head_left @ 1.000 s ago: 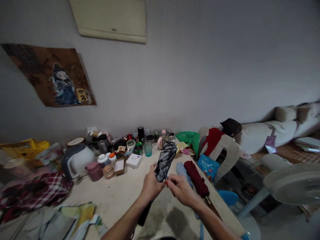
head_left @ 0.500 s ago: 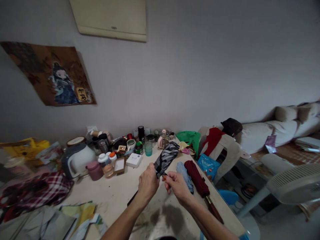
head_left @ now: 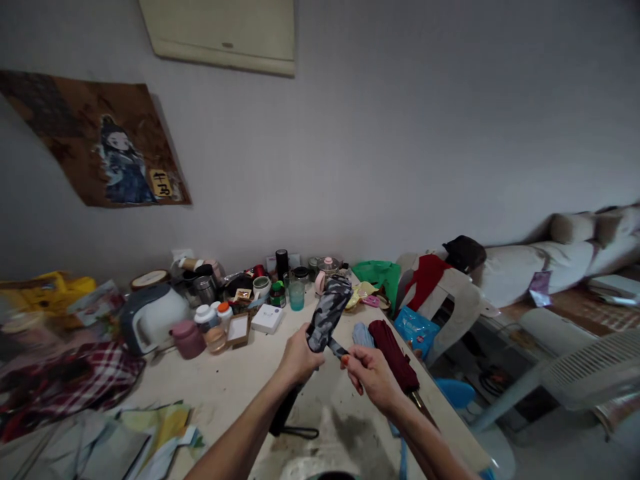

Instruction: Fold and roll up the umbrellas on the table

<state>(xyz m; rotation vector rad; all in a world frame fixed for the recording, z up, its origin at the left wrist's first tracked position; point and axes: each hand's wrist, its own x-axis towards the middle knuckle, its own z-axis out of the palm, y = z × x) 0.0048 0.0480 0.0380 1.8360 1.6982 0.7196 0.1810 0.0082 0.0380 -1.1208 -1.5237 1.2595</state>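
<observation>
A folded grey camouflage umbrella [head_left: 331,307] slants above the table, its black handle and wrist loop pointing down toward the front. Around its lower canopy, my left hand [head_left: 299,357] is closed. The thumb and fingers of my right hand [head_left: 369,375] pinch the end of a short strap [head_left: 338,348] that stretches out from the canopy. Right of my hands, a dark red umbrella [head_left: 393,353] lies on the table beside a light blue folded umbrella [head_left: 363,335], which my right hand partly hides.
On the table [head_left: 240,387], a kettle [head_left: 155,317], pink jar [head_left: 187,339], white box [head_left: 267,319] and teal glass [head_left: 297,296] stand at the left and back. A blue packet [head_left: 416,330] is near the right edge; a fan [head_left: 595,367] stands beyond.
My right hand has moved right, away from the canopy, drawing the strap out. The umbrella has tilted more upright, and its handle and loop now show below my left hand.
</observation>
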